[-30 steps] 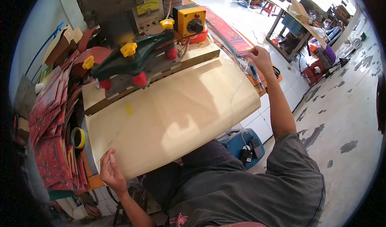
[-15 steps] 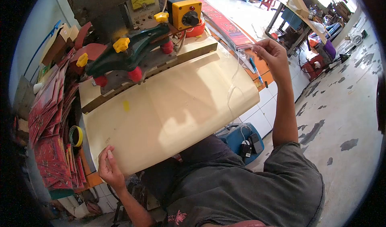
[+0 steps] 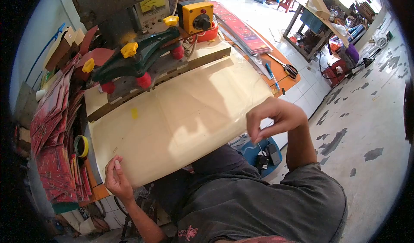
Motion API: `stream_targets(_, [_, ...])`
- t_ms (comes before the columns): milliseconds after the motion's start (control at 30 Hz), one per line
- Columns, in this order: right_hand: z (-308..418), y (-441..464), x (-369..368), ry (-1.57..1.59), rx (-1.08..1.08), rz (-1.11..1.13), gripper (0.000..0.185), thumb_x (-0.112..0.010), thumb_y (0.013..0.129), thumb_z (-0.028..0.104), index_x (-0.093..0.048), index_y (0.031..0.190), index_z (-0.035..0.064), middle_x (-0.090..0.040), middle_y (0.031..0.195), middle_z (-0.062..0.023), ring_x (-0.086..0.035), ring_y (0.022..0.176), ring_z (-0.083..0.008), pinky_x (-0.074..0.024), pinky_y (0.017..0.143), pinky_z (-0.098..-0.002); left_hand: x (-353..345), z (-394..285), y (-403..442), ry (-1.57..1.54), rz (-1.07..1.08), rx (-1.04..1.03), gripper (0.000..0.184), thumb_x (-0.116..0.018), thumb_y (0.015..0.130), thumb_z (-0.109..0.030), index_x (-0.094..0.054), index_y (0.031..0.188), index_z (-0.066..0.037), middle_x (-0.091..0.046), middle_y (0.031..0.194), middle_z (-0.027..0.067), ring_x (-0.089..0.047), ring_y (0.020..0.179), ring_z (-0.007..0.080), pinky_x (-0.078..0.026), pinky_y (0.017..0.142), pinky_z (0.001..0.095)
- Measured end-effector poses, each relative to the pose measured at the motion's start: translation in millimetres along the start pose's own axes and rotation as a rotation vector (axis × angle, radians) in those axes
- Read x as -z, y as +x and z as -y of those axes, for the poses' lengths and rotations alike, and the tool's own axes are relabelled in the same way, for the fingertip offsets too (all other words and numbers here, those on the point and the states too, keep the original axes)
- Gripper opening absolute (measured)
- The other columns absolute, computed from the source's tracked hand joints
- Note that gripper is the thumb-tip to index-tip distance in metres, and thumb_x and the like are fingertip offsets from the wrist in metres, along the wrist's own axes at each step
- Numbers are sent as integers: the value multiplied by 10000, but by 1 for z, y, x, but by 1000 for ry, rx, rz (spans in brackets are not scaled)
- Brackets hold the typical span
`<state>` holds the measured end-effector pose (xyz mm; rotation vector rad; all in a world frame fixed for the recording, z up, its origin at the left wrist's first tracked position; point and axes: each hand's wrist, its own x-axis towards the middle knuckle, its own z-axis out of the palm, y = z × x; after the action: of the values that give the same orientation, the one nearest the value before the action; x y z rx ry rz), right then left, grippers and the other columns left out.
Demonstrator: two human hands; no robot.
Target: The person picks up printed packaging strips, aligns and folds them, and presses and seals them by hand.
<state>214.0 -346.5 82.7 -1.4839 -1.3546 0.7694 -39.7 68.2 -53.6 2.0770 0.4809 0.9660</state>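
A wide cream sheet (image 3: 142,152) covers the work surface, its front edge curving downward. At its front left corner, my left hand (image 3: 118,180) is closed, thumb against fingers; what it pinches there is too thin to make out. My right hand (image 3: 278,118) is bent at the wrist above the front right edge, thumb and fingers pinched together. Clear plastic film (image 3: 217,107), hard to see, shows as faint glints and creases over the right part of the sheet and leads toward the right fingertips.
Behind the sheet stands a press with a green clamp frame (image 3: 142,60) and a yellow control box (image 3: 197,17). Red printed pieces (image 3: 54,157) and a tape roll (image 3: 81,145) lie left. Scissors (image 3: 290,70) and a blue pen (image 3: 272,74) are right. A blue container (image 3: 276,157) holds adapters.
My right hand has come down and toward me from beside the red printed stack to the sheet's front right edge, drawing the clear film with it. The left hand stays in place.
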Motion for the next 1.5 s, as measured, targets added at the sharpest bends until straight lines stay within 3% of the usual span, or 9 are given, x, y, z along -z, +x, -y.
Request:
stream_targets(400, [-56,62,-159,394,71,518,143,-672,986,143,-670,983,1,-703,931,-117,-685,878,-250,-510,735,-372,0,-3,-2,42,3,-32,242,-561,1047,-98,-690,1162,72,-717,1104,160,-706,985,238,-555,910,359])
stream_targets(600, [-87,57,-215,346,-184,226,142,-663,936,155,-681,996,28,-711,904,-137,-694,879,-322,-521,761,-418,-3,1,-3,45,16,-37,246,-553,1050,-85,-680,1178,83,-703,1111,165,-704,988,240,-576,895,364])
stream_targets(767, [-163,41,-217,-373,-344,2,138,-658,910,143,-682,989,33,-707,914,-161,-688,840,-371,-533,766,-444,-6,0,-6,60,-16,-44,239,-545,1053,-76,-683,1161,86,-696,1095,167,-701,977,243,-590,887,361])
stream_targets(933, [-188,36,-193,253,-563,-129,194,-641,969,161,-644,1098,16,-710,1012,-173,-681,939,-380,-521,834,-469,-4,-2,-6,138,1,-90,231,-547,1049,-70,-685,1152,85,-699,1082,168,-704,961,245,-595,872,357])
stream_targets(1000, [-189,38,-200,-452,-53,-518,194,-614,1002,186,-641,1106,25,-691,1055,-178,-661,1039,-363,-511,885,-456,-4,-3,-6,142,9,-99,230,-547,1049,-69,-686,1149,84,-702,1079,168,-705,955,244,-596,868,357])
stream_targets(1133, [-178,37,-197,-412,-83,-512,210,-605,1013,229,-654,1098,43,-677,1099,-178,-637,1095,-369,-503,908,-470,-6,-3,-5,181,9,-114,229,-553,1044,-74,-691,1152,74,-716,1053,159,-710,936,239,-591,854,358])
stream_targets(1200, [-167,33,-187,-383,-177,3,262,-588,1017,300,-666,1090,61,-685,1096,-177,-632,1079,-402,-495,909,-509,-7,-2,-6,167,4,-106,229,-556,1043,-77,-693,1152,71,-720,1044,155,-711,930,239,-587,851,358])
stream_targets(1300, [-135,31,-182,-421,-327,356,313,-571,1008,360,-676,1056,69,-695,1084,-169,-641,1044,-414,-496,895,-523,-7,-1,-6,192,4,-88,230,-562,1040,-82,-695,1156,65,-723,1034,153,-712,929,244,-578,842,357])
stream_targets(1500, [-132,16,-186,-407,-515,324,265,-614,927,291,-695,1031,62,-709,1006,-208,-660,979,-430,-508,861,-523,-7,3,-5,173,-7,-70,230,-569,1038,-92,-697,1149,63,-727,1025,152,-712,921,244,-563,845,357])
